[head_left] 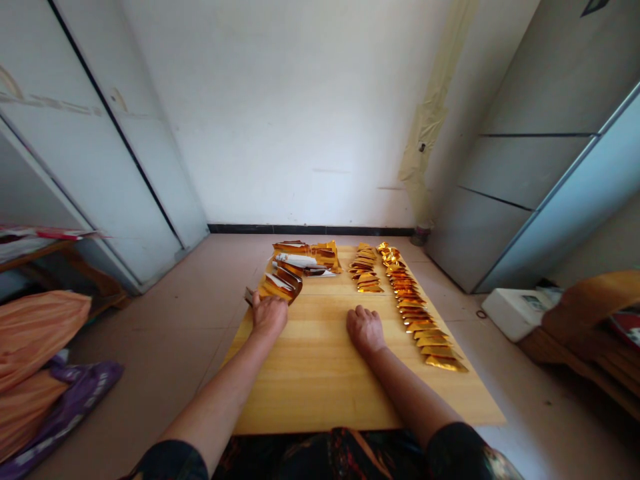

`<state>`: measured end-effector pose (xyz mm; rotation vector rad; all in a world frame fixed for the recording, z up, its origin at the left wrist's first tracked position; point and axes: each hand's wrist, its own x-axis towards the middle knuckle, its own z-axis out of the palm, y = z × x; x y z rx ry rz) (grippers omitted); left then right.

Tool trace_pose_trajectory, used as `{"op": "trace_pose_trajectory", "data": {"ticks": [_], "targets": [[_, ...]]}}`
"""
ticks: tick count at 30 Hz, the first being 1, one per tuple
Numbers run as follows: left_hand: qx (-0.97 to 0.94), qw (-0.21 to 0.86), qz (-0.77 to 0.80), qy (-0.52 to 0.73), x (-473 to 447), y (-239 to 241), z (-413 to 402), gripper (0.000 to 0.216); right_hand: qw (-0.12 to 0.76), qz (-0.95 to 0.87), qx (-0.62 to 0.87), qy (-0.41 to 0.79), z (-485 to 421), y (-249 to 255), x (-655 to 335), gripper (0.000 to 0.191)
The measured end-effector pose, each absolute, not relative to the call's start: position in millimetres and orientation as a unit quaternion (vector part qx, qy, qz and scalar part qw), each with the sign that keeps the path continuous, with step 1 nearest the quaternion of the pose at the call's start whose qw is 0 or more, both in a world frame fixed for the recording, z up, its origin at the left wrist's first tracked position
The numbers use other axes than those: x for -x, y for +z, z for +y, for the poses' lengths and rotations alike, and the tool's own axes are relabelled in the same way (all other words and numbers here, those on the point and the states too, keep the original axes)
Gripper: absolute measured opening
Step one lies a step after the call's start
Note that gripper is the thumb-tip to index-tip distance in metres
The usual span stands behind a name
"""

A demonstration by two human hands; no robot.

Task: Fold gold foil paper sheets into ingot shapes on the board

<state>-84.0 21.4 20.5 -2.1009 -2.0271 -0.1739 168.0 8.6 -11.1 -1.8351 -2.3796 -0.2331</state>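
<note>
At the table's left side, my left hand (270, 313) is closed at the near end of a loose stack of gold foil papers (281, 283). Its thumb points away from me, and the fingertips are hidden under the hand. My right hand (366, 328) rests on the bare wood near the middle, fingers curled in, with nothing visible in it. Right of it runs a long overlapping row of folded gold foil pieces (413, 310). A shorter row of folded gold pieces (366, 270) lies farther back.
Beyond my left hand, more gold sheets and a white wrapper (295, 260) lie at the wooden table's (310, 380) far left corner. A grey fridge (505, 167) and a white box (515, 313) stand to the right. Orange and purple bags (40, 360) are at the left.
</note>
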Motion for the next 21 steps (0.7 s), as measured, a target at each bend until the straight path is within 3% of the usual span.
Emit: {"op": "trace_pose_trajectory", "data": {"ticks": [7,11,16,21], "targets": [[0.705,0.178,-0.671,-0.145,72.6,47.0,5.3,0.029,0.066,-0.788,0.607,-0.075,7.6,-11.1,-167.5,0.023],[0.7,0.139,-0.67,-0.206,67.7,65.0,-3.5,0.027,0.078,-0.788,0.606,-0.074,8.5,-12.3,-168.0,0.024],[0.642,-0.088,-0.646,-0.403,54.8,59.4,-1.2,0.024,0.146,-0.798,0.584,-0.014,6.3,-6.9,-167.3,0.028],[0.501,-0.403,-0.522,-0.56,25.9,33.6,-3.7,0.028,0.368,-0.742,0.472,0.302,-1.5,1.5,-157.0,0.044]]}}
